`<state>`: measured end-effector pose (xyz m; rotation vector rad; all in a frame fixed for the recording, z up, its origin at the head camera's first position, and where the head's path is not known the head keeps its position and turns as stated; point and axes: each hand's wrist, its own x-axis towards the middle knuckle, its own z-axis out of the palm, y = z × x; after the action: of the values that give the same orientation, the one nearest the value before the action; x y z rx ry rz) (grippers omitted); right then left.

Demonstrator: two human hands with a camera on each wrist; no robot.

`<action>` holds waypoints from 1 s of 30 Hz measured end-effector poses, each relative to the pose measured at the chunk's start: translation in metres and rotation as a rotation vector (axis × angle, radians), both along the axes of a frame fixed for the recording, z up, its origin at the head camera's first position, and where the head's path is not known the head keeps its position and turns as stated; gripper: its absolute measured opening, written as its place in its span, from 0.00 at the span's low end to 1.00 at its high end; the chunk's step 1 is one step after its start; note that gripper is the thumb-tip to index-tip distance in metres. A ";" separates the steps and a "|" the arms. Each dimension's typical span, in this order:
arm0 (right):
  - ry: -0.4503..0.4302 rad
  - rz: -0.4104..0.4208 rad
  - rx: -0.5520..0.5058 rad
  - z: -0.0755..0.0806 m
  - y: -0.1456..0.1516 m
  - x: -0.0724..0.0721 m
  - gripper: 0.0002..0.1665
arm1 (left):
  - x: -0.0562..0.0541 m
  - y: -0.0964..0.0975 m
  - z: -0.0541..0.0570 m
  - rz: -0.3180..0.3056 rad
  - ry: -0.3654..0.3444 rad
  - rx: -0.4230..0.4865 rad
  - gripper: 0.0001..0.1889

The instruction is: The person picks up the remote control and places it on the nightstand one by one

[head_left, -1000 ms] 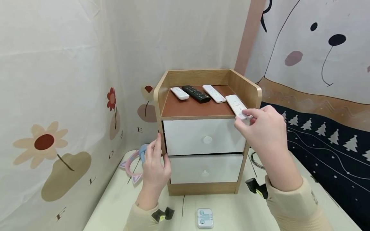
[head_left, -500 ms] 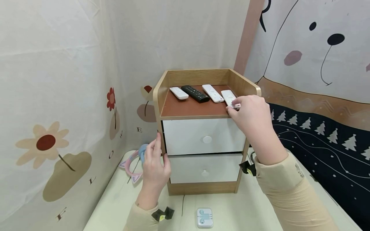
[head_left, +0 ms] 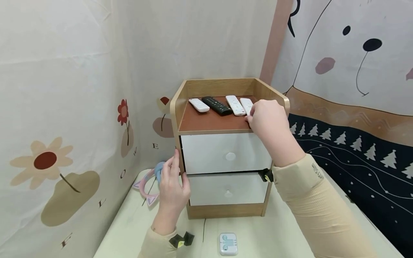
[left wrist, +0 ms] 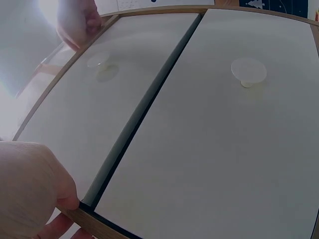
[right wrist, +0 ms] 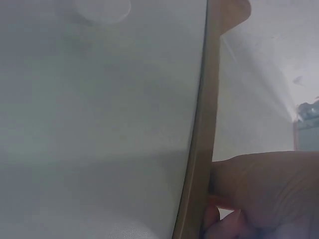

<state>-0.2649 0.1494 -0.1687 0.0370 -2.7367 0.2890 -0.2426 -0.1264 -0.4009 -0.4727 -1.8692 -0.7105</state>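
Note:
On the brown top of a small wooden cabinet (head_left: 226, 211), my right hand (head_left: 269, 116) pinches a white remote control (head_left: 246, 104) by its near end. My fingers hide that end. To its left lie another white remote (head_left: 235, 105), a black remote (head_left: 217, 105) and a short white remote (head_left: 199, 105), lined up side by side at a slant. My left hand (head_left: 173, 181) rests against the cabinet's left side, fingers extended along the panel. In the left wrist view, its thumb (left wrist: 67, 191) lies at the wooden front edge, beside the gap between the drawers.
Two white drawers, the upper drawer (head_left: 206, 152) and the lower drawer (head_left: 209, 190), have round knobs. A boxed pair of earphones (head_left: 228, 244) lies on the table in front. Left of the cabinet is a pink and blue headband (head_left: 149, 193). Raised wooden walls border the cabinet top.
My right hand has slid the white remote left and back, from the top's front right corner to beside the other white remote. The left hand has stayed in place.

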 end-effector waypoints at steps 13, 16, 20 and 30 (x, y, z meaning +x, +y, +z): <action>-0.125 0.008 0.048 0.004 0.006 -0.030 0.21 | -0.003 -0.003 -0.001 -0.019 0.043 -0.017 0.48; -0.124 0.014 0.051 0.004 0.005 -0.029 0.22 | -0.003 -0.006 -0.002 -0.038 0.040 -0.038 0.50; -0.035 0.046 0.057 -0.003 0.005 -0.016 0.25 | 0.002 -0.014 -0.002 -0.057 -0.003 -0.077 0.51; 0.722 0.422 0.017 -0.061 0.030 0.029 0.15 | 0.018 -0.028 0.035 -0.066 0.051 -0.217 0.39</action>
<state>-0.2359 0.1792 -0.2299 0.6040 -1.9897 0.2931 -0.2247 -0.1547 -0.3664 -0.6881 -1.8987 -0.5353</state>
